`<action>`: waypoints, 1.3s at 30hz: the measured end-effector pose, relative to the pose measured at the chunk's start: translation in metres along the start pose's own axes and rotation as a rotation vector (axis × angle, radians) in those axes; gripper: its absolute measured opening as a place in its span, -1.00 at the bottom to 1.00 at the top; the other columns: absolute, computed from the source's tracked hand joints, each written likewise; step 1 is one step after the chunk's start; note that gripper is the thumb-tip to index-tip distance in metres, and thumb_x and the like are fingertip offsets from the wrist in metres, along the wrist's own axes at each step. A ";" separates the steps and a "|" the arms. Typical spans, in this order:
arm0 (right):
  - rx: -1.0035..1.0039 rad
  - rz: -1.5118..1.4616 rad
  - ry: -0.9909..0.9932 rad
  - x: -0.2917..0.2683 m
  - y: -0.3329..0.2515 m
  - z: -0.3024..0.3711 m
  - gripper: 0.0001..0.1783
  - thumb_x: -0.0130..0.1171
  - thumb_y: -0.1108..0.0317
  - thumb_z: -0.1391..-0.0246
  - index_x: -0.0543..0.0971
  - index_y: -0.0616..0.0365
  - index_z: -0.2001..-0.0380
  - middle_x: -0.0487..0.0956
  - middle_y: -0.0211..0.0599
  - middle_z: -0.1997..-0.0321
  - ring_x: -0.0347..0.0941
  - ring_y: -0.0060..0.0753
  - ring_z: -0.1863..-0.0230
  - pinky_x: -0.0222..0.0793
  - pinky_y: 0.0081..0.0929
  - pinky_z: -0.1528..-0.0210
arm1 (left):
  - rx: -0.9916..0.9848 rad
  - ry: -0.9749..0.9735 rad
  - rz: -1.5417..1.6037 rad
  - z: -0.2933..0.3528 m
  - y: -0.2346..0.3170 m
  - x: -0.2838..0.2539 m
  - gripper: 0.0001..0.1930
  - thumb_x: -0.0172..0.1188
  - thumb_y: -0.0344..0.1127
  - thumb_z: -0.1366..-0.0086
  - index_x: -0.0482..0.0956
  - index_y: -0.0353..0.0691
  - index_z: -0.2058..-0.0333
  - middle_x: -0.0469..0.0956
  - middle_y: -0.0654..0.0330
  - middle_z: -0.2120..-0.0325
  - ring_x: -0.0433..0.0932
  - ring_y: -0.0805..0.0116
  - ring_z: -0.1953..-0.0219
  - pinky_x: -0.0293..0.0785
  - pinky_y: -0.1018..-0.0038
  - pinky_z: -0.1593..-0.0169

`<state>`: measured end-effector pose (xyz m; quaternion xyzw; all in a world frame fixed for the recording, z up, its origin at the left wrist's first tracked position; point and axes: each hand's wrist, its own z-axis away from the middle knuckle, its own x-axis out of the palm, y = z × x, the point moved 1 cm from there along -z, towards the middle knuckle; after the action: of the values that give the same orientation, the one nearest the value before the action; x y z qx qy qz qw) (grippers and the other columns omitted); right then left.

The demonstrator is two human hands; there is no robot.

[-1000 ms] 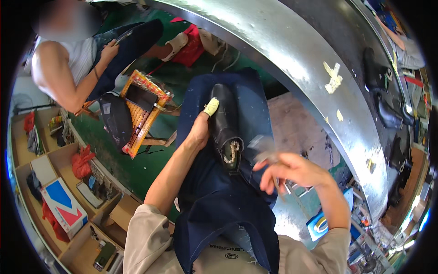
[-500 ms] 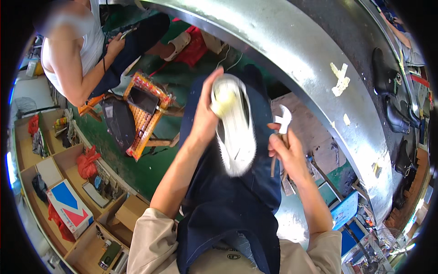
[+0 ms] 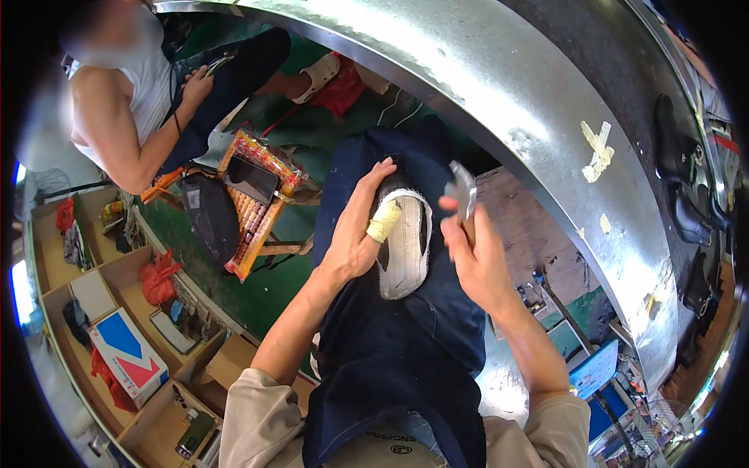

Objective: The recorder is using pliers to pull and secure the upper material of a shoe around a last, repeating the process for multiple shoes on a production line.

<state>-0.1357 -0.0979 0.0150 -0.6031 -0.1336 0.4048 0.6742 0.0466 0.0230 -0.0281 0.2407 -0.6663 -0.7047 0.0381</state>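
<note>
With left grip clasped on the upturned shoe, press steady; with right grip, just rightward, round the hammer, aim clear of the wrapped thumb.

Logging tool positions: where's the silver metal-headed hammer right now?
In the head view, the hammer is right of centre in the person's right hand, just right of the upturned black shoe with a pale, elongated underside.
</note>
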 end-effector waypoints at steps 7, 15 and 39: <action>0.483 -0.525 -0.548 -0.004 -0.019 0.004 -0.60 -0.08 0.15 -0.52 0.42 0.20 -0.21 0.66 -0.30 0.26 0.60 -0.51 0.35 0.46 -0.54 0.31 | 0.010 0.050 -0.118 -0.001 0.009 -0.001 -0.40 0.17 -0.08 -0.44 0.34 -0.25 -0.33 0.35 -0.09 -0.37 0.23 -0.13 -0.46 0.18 0.14 -0.46; 0.144 -0.061 -0.060 0.053 0.024 0.037 -0.74 0.05 0.25 -0.44 0.40 0.24 0.02 0.68 0.13 0.26 0.58 0.40 0.18 0.50 0.05 0.26 | 0.043 0.049 -0.144 -0.005 0.007 0.004 -0.43 0.20 -0.11 -0.44 0.38 -0.29 -0.31 0.41 -0.07 -0.32 0.26 -0.05 -0.46 0.14 0.17 -0.47; 0.067 0.170 -0.124 0.050 0.003 0.050 -0.72 -0.06 0.24 -0.48 0.34 0.24 -0.03 0.63 -0.16 0.46 0.64 -0.09 0.44 0.51 -0.23 0.31 | -0.163 0.080 0.218 -0.011 0.016 0.019 -0.67 0.20 -0.46 -0.35 0.57 -0.16 -0.08 0.30 0.06 -0.43 -0.04 0.04 -0.58 -0.11 0.18 -0.53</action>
<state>-0.1386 -0.0273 0.0091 -0.5630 -0.1099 0.5012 0.6479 0.0300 0.0041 -0.0180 0.1909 -0.6271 -0.7379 0.1605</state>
